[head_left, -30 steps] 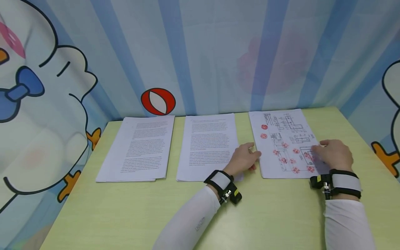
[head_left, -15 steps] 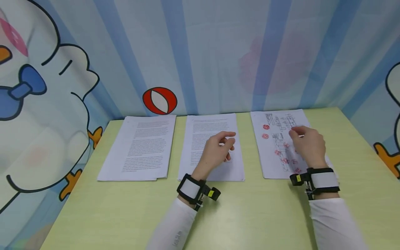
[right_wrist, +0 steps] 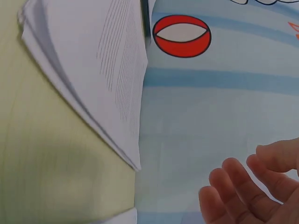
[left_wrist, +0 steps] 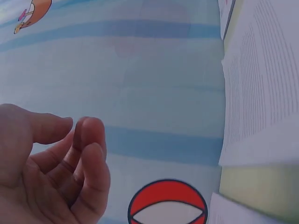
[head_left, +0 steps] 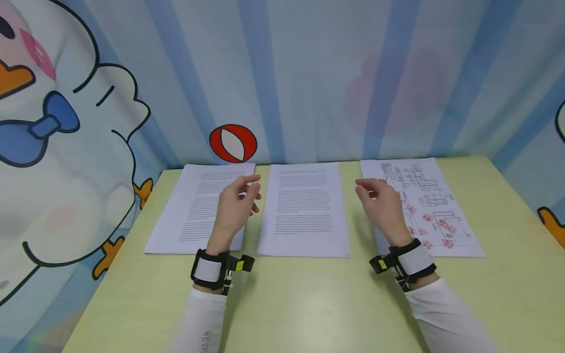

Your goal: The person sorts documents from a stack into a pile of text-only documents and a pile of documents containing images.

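My left hand hovers over the right part of the left paper stack, which bears printed text. Its fingers are loosely bent with nothing between them, as the left wrist view also shows of the hand. My right hand is raised over the left edge of the right paper stack, whose top sheet carries line drawings and red stamp marks. In the right wrist view the fingers are relaxed and hold nothing. Between both hands lies the middle paper stack, a page of printed text on top.
All the stacks lie on a pale green table, near its back edge. Behind it hangs a blue striped curtain with a printed red and white ball and a cartoon bird at left.
Both hands have left the right stack and moved left and up. The left hand crossed the middle stack to the left one; the right hand shifted to its stack's left edge.
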Available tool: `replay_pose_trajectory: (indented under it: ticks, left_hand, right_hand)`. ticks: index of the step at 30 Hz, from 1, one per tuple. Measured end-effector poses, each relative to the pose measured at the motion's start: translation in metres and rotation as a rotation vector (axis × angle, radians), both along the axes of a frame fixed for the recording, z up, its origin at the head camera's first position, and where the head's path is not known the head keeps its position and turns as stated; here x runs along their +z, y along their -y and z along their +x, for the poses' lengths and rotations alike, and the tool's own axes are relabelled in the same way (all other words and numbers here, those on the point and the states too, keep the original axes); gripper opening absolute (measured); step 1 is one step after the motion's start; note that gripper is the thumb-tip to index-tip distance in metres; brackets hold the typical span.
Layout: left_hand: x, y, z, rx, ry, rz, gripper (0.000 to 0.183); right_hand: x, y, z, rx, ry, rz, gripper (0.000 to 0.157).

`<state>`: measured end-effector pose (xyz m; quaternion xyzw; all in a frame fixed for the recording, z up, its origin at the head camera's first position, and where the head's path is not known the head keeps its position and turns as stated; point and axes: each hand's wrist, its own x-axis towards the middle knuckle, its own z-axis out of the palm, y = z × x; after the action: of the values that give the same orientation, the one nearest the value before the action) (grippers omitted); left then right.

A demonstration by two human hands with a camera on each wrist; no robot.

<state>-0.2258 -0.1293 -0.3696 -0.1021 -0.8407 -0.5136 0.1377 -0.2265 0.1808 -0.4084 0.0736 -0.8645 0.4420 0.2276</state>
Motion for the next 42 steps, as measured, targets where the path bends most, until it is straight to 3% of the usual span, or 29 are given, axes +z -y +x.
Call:
replay_pose_trajectory:
  ticks: [9, 14, 16, 21, 23, 25, 29, 32, 38, 42]
  left_hand:
    - [-0.008, 0.06, -0.005, 0.23, -0.051, -0.273, 0.028]
    - [-0.022, 0.097, -0.008, 0.312, 0.042, -0.35, 0.032]
    - [-0.035, 0.118, -0.015, 0.323, 0.088, -0.364, 0.035]
    - [-0.1, 0.19, -0.058, 0.35, 0.165, -0.445, 0.056]
    - [-0.115, 0.207, -0.067, 0.363, 0.206, -0.476, 0.061]
    - [-0.11, 0.205, -0.061, 0.363, 0.276, -0.475, 0.062]
    - [-0.075, 0.182, -0.037, 0.312, 0.443, -0.431, 0.058]
    - [-0.057, 0.17, -0.024, 0.298, 0.513, -0.402, 0.063]
    - [-0.058, 0.167, -0.023, 0.321, 0.536, -0.382, 0.064]
    - [-0.06, 0.168, -0.024, 0.338, 0.518, -0.393, 0.063]
  right_hand:
    - [0.002, 0.05, 0.0, 0.107, 0.0, -0.127, 0.028]
    - [-0.004, 0.088, -0.002, 0.19, 0.022, -0.154, 0.032]
    - [-0.007, 0.102, -0.004, 0.228, 0.056, -0.158, 0.035]
    - [-0.015, 0.135, -0.008, 0.321, 0.176, -0.18, 0.046]
    - [-0.018, 0.148, -0.009, 0.351, 0.223, -0.185, 0.048]
    - [-0.021, 0.16, -0.01, 0.366, 0.27, -0.183, 0.049]
    - [-0.025, 0.183, -0.011, 0.4, 0.341, -0.202, 0.049]
    - [-0.026, 0.199, -0.013, 0.424, 0.402, -0.228, 0.051]
    - [-0.032, 0.223, -0.022, 0.433, 0.582, -0.307, 0.058]
    - [-0.041, 0.234, -0.026, 0.464, 0.649, -0.449, 0.065]
